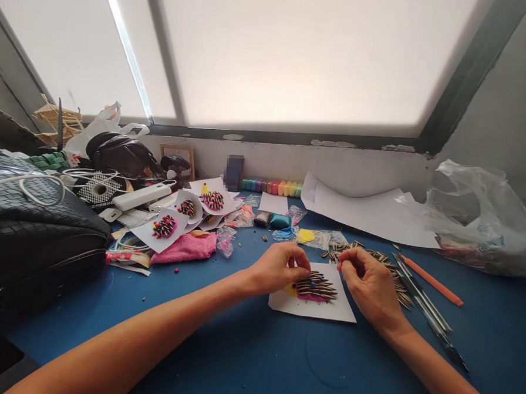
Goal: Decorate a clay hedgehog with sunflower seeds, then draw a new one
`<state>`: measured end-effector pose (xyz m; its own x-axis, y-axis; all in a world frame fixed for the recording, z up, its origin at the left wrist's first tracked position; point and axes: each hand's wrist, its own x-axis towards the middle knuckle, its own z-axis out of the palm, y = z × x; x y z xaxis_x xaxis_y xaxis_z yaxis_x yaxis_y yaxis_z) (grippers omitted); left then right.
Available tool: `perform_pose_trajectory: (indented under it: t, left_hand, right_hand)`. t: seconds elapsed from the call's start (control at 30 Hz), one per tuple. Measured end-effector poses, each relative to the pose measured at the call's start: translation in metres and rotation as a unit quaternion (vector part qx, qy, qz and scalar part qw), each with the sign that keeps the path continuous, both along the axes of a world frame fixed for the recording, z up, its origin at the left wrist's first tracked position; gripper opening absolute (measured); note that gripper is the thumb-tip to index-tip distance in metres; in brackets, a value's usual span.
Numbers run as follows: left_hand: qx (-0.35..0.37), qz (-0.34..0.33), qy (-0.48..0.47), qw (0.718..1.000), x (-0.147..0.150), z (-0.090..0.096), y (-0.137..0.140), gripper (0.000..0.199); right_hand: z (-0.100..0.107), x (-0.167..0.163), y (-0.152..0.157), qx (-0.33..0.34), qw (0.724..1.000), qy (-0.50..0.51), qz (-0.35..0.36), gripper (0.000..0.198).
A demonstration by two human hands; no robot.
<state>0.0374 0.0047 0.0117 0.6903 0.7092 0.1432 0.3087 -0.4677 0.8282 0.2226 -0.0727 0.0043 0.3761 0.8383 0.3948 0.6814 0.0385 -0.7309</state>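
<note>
"Hedgehog [317, 287] first: where is it?"

"It lies on a small white sheet [327, 313], on the blue counter [219, 359]. Its yellow face points left. It has a pink body, stripy seeds for spikes and blue dots on its back."

"What is the left hand [281, 267] doing?"

"It reaches over the face end. The thumb and fingers bend down close to the spikes. I can't tell if that grip is pinching anything."

"And the right hand [370, 288]?"

"It is just past the other end of the hedgehog. Its fingers curl in and the tips come close together. I can't tell if that grip has a seed in it."

"What is near that hand?"

"A pile of seeds [403, 298] is behind it and beside it. Next come some thin pens [438, 317] and a fat orange pen [432, 280]."

"What's behind the sheet?"

"Some yellow clay [305, 235] on clear plastic, then a teal packet [281, 221] and a dark packet [262, 219]. By the wall is a row of colored clay [272, 187]."

"And over on the left?"

"More hedgehogs [213, 200] on white paper, a pink cloth [185, 247], and a big black bag [45, 221]."

"Far right?"

"A crinkly clear bag [486, 214]."
</note>
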Motion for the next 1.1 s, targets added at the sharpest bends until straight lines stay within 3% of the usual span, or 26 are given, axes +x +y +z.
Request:
perform_pose_trajectory:
  t: [1.1]
  left_hand:
    - [0.028, 0.004, 0.016, 0.999, 0.0027, 0.0021, -0.0014, 0.007]
  right_hand:
    - [-0.0003, 0.0006, -0.0012, -0.012, 1.0, -0.026, 0.007, 0.019]
